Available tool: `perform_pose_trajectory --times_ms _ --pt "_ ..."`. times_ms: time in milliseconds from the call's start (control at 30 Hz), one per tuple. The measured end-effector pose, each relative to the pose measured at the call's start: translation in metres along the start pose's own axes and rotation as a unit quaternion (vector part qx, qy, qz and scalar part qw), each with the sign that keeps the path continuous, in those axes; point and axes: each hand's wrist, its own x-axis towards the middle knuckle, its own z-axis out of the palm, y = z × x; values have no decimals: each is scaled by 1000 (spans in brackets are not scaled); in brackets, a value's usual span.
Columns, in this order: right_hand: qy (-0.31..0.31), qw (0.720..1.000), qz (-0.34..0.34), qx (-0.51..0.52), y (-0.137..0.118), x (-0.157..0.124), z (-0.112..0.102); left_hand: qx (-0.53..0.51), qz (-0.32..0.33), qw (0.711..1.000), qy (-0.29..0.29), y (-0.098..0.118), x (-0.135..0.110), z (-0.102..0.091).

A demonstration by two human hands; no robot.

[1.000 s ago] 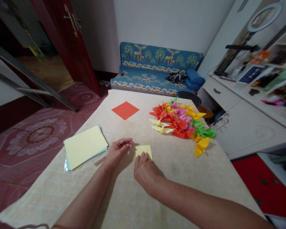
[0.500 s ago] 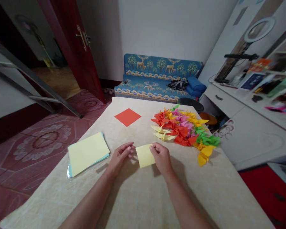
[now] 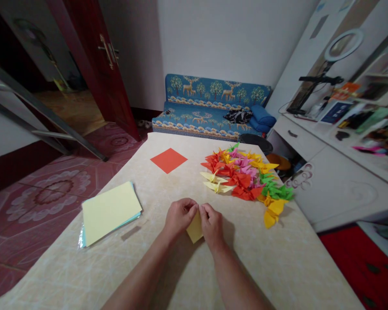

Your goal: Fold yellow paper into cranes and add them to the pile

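Observation:
A piece of yellow origami paper (image 3: 195, 229) is held between my two hands above the near middle of the table. My left hand (image 3: 181, 216) pinches its upper edge, and my right hand (image 3: 211, 224) grips it close beside, the fingertips almost meeting. Fingers cover much of the paper, so its folds are hard to make out. Beyond my hands lies a flat red paper square (image 3: 169, 160), turned cornerwise. Folded paper cranes (image 3: 242, 176) in red, yellow, pink, green and orange crowd together to the right. On the left is a stack of yellow and blue sheets (image 3: 111, 213).
A cream cloth covers the table (image 3: 168, 280). A small grey-brown strip (image 3: 131, 233) lies beside the paper stack. Past the far edge stands a blue patterned sofa (image 3: 210, 105). At the right is a white desk (image 3: 336, 172); a metal ladder (image 3: 61, 140) leans at the left.
My left hand has moved right and now grips the yellow paper, which was in my right hand alone. The paper has turned and is more covered by fingers. The whole view has shifted slightly.

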Motion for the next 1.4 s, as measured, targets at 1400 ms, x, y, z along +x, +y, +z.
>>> perform_pose_trajectory --times_ms 1400 --pt "4 929 169 329 -1 5 -7 -188 -117 974 44 -1 -11 4"
